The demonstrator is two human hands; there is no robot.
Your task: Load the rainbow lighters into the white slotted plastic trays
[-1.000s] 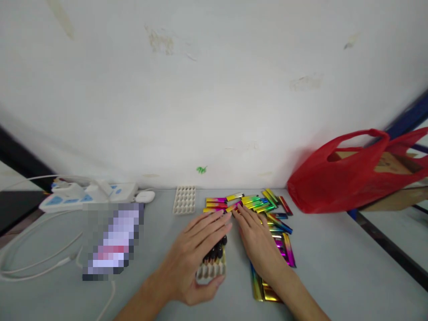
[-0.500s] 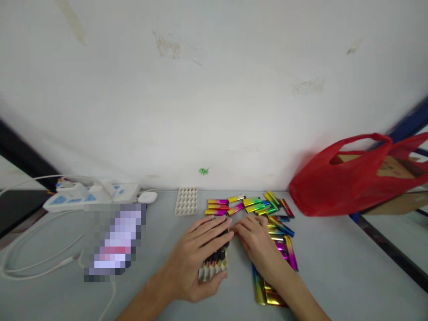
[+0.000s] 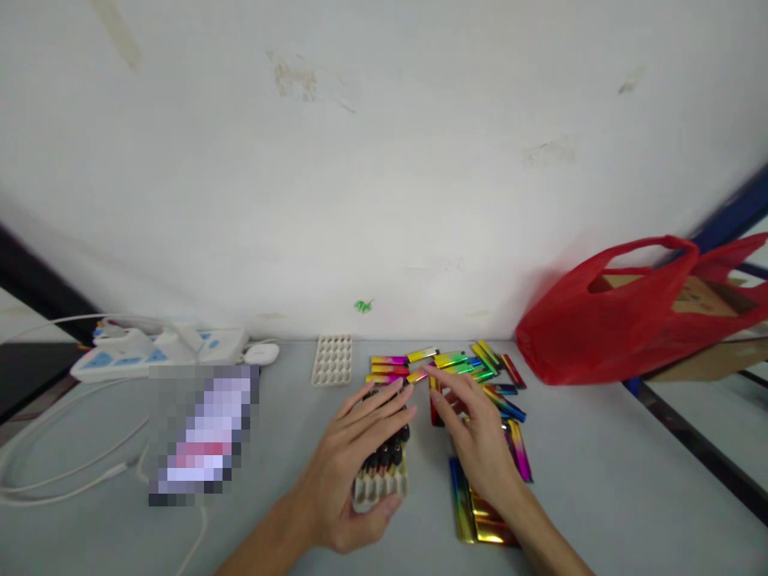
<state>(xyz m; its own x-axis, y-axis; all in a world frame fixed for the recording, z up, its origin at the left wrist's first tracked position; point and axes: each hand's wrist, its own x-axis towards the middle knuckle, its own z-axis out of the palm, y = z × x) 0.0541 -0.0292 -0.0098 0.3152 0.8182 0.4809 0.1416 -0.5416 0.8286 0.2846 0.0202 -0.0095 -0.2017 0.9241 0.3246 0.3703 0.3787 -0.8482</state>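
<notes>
Pale moulded tray (image 3: 380, 488) with rows of black-tipped pieces (image 3: 384, 458), clasped in left hand (image 3: 353, 452) mid-surface (image 3: 282, 440).
Scalloped near edge visible, far part hidden under fingers; left thumb at near end. Right hand (image 3: 477, 436): thumb and index apart, red-and-yellow shiny tube (image 3: 434, 413) beside thumb, can't tell if gripped. More metallic tubes (image 3: 389, 370) beyond.

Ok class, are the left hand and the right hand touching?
Apart. The head view shows a strip of grey table separating the left hand from the right hand.
</notes>
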